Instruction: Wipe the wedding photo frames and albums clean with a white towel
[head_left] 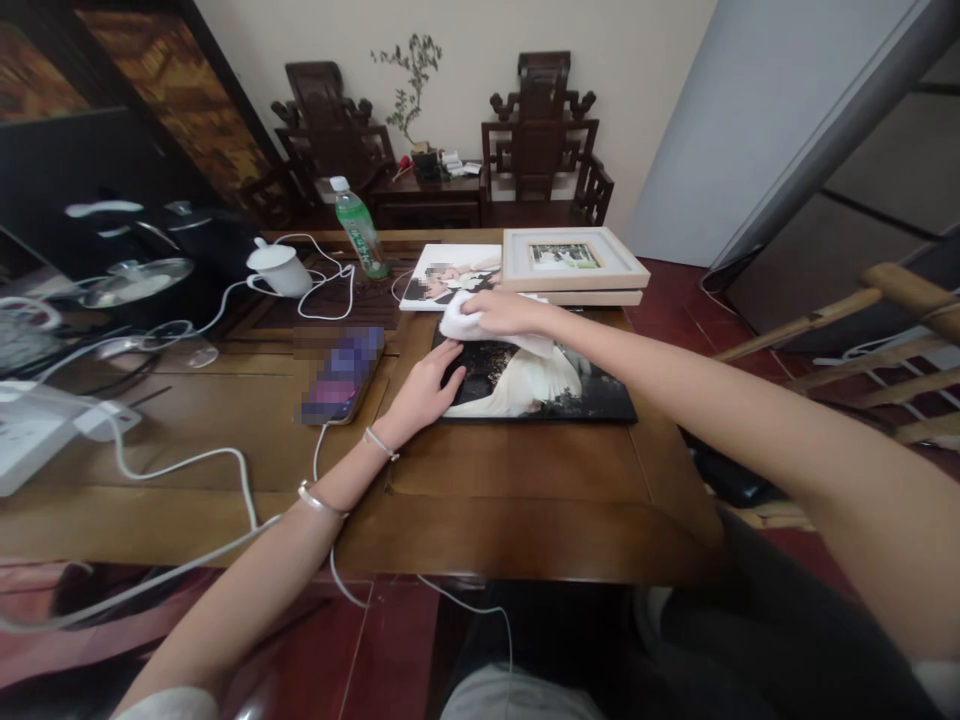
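A dark photo panel (592, 392) showing a pale flowing dress lies flat on the wooden table. My right hand (512, 312) is closed on a white cloth (459, 317), which rests over the panel's far left part. At the panel's left edge my left hand (429, 385) lies with its fingers apart, touching the edge and holding nothing. Just behind the panel is a white photo board (480, 262). Beside that board, to the right, a light wood frame (630, 268) with a small picture sits on another frame.
Left of my left hand lies a phone (341, 380) with a white cable. Farther back stand a green-labelled bottle (360, 232) and a white lidded cup (279, 268). A power strip (34, 440) and loose cables cover the table's left side. Wooden chairs stand behind.
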